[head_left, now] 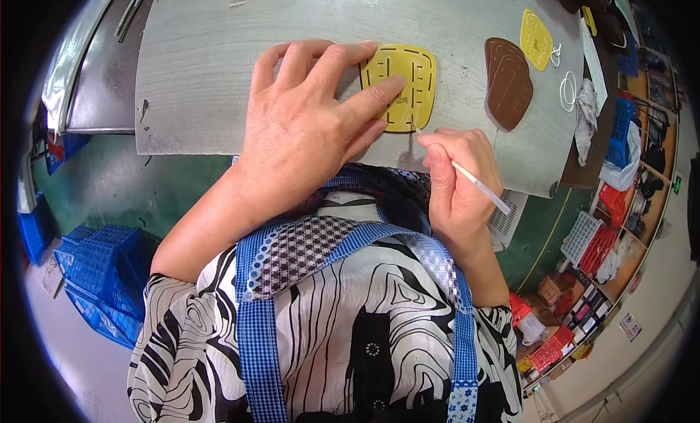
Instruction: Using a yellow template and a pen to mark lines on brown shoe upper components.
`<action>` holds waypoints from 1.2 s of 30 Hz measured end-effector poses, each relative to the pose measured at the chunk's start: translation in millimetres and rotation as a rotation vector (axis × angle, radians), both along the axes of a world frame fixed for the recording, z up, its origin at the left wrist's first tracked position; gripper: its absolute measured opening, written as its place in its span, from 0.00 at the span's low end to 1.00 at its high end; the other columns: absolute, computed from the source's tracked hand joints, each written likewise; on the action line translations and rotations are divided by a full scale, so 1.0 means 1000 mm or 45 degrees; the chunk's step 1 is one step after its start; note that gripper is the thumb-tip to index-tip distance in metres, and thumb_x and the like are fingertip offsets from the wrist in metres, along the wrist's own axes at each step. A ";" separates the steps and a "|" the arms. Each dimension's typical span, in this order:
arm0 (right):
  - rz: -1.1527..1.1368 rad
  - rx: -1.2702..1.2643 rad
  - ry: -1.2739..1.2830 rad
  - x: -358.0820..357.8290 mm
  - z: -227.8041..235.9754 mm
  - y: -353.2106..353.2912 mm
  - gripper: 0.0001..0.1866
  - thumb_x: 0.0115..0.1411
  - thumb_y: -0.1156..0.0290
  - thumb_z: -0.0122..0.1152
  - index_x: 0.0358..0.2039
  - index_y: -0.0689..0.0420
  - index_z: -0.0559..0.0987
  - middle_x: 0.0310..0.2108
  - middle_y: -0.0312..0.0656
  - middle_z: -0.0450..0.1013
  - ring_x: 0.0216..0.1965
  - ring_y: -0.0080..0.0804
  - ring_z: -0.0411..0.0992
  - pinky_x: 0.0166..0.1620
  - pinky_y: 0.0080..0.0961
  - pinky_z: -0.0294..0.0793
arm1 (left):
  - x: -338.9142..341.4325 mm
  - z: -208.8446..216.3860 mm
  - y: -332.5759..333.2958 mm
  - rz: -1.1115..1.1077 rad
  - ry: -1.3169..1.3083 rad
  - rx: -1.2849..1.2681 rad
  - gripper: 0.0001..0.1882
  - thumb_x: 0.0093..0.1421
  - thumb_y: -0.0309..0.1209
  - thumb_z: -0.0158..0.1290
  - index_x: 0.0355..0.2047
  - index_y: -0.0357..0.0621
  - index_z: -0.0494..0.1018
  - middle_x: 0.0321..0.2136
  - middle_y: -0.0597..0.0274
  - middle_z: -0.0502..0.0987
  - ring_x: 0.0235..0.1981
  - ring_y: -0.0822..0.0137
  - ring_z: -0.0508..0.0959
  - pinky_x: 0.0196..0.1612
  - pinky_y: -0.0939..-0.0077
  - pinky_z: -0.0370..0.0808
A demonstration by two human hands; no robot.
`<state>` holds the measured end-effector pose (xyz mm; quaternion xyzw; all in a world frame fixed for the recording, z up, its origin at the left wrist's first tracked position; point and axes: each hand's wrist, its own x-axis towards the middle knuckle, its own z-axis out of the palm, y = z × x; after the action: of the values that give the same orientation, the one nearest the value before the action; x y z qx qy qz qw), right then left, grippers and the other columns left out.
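Note:
Under my left hand [310, 106], a yellow template [423, 69] with rounded corners and slots cut through it lies on the grey board. The fingers are spread, and the index finger and thumb press flat on the template. A thin dark edge shows beneath it. My right hand [463, 171] is closed in a pinch around a thin white pen [467, 172] with a clear tube end. Its tip meets the template's lower right edge. To the right lies a small fanned stack of brown leather-like pieces [508, 84] with marked lines.
A second yellow template [537, 40] lies at the board's far right, beside white string [567, 91] and a crumpled grey cloth [585, 120]. Blue plastic baskets [102, 270] stand at the left. Shelves with bins [601, 241] line the right. The grey board [197, 73] ends just before my body.

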<state>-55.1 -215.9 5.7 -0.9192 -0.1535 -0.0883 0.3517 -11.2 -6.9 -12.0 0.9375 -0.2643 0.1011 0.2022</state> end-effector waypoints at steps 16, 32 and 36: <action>-0.106 0.044 -0.120 0.045 -0.008 -0.001 0.10 0.71 0.70 0.57 0.35 0.61 0.81 0.29 0.45 0.77 0.30 0.44 0.74 0.36 0.35 0.73 | -0.001 0.002 0.000 -0.001 0.005 0.011 0.23 0.55 0.40 0.66 0.54 0.69 0.81 0.58 0.69 0.74 0.56 0.57 0.71 0.61 0.57 0.66; -0.191 0.242 -0.180 0.045 -0.025 -0.002 0.09 0.67 0.74 0.65 0.46 0.60 0.79 0.33 0.46 0.78 0.34 0.32 0.77 0.40 0.28 0.76 | 0.046 0.022 -0.005 -0.252 0.273 -0.040 0.40 0.42 0.31 0.74 0.57 0.45 0.69 0.48 0.56 0.72 0.53 0.52 0.72 0.58 0.59 0.69; -0.299 0.517 0.019 0.037 -0.025 -0.011 0.14 0.62 0.76 0.71 0.46 0.61 0.77 0.33 0.44 0.77 0.33 0.29 0.77 0.40 0.25 0.76 | 0.061 0.020 -0.001 -0.315 0.226 -0.071 0.36 0.43 0.31 0.74 0.53 0.44 0.70 0.49 0.55 0.71 0.56 0.51 0.71 0.61 0.57 0.68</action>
<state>-18.5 -227.1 -19.3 -0.8418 -0.0221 -0.1510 0.5178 49.8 -8.3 8.3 0.8971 -0.3561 -0.0006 0.2616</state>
